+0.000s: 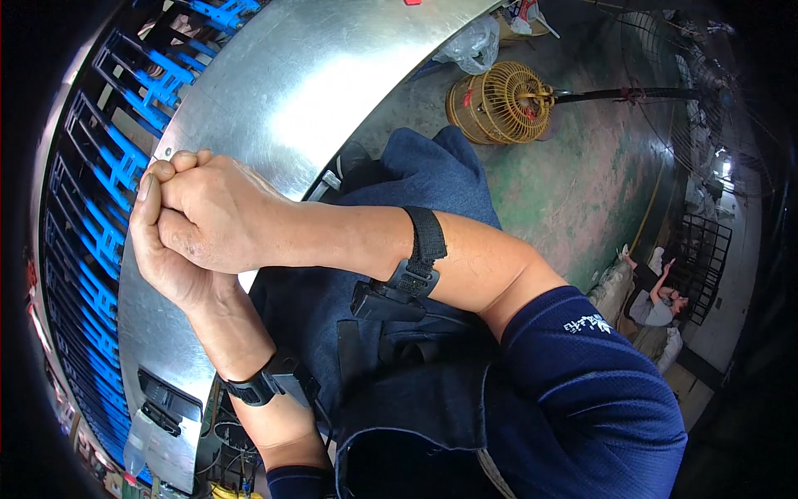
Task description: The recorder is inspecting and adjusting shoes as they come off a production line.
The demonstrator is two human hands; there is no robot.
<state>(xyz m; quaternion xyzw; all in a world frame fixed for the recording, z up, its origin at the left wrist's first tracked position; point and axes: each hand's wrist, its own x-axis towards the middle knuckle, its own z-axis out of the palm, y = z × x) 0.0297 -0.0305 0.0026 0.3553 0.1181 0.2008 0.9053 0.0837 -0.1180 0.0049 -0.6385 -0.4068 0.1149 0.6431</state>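
Note:
My hands are clasped together over the shiny metal tabletop [249, 108], near its left edge. My right hand [218, 212] is on top, closed over the left one. From below, my left hand [173, 270] is closed with its fingers wrapped up around the right. No object shows between them, though the palms are hidden. Each forearm wears a black strap with a small dark box: one box [389, 303] on the right arm, another box [293, 382] on the left.
Bright blue metal frames [108, 241] stand in rows beyond the table's left edge. A dark tray-like item [170, 399] lies at the table's near end, beside a clear bottle [135, 449]. Right of the table are a yellow birdcage [499, 101], a clear plastic bag [472, 46] and a distant person [657, 306].

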